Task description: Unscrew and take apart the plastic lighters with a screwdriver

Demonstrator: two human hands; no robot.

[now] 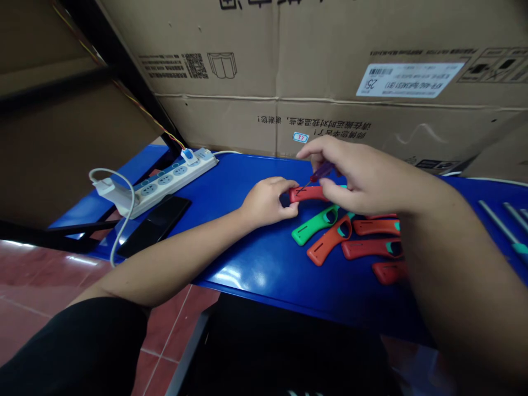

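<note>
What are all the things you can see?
screwdriver: 1, purple, right hand
held handle: 1, red, left hand
loose handles: 6 or more, green, orange, red, right
rods: at least 3, silver, far right
table: 1, blue, middle
power strip: 1, white-blue, left
plugs: 2, white, on power strip
phone: 1, black, beside power strip
cords: 2 or more, white, red-yellow, left
cardboard: 1 or more, brown, back
labels: 2, whitish, on cardboard
frame: 1, black, left
floor: 1, red, below
sleeve: 1, black, lower left
hands: 2, bare, middle

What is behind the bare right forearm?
Red and orange plastic handles stick out from behind the bare right forearm on the glossy blue table; their covered ends, and anything wholly behind it, cannot be seen.
</note>
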